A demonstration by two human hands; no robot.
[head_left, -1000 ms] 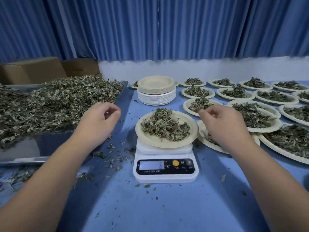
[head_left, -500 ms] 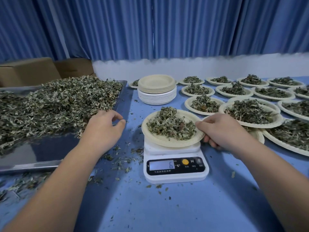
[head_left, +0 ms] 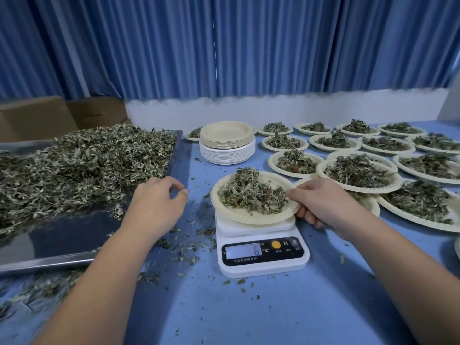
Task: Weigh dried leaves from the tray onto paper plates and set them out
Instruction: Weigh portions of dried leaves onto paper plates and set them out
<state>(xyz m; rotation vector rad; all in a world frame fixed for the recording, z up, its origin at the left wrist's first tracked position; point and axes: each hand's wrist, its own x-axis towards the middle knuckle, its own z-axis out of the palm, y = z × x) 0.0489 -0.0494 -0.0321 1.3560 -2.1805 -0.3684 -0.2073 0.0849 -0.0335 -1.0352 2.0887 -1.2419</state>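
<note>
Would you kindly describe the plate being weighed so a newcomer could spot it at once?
On the blue table, find the white scale just right of the metal tray. The paper plate of leaves on it is yours; unlike the other filled plates, it sits off the table, the right hand pinching its rim.

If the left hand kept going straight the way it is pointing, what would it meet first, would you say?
Most likely the left hand would reach the stack of empty paper plates, though depth is unclear.
</note>
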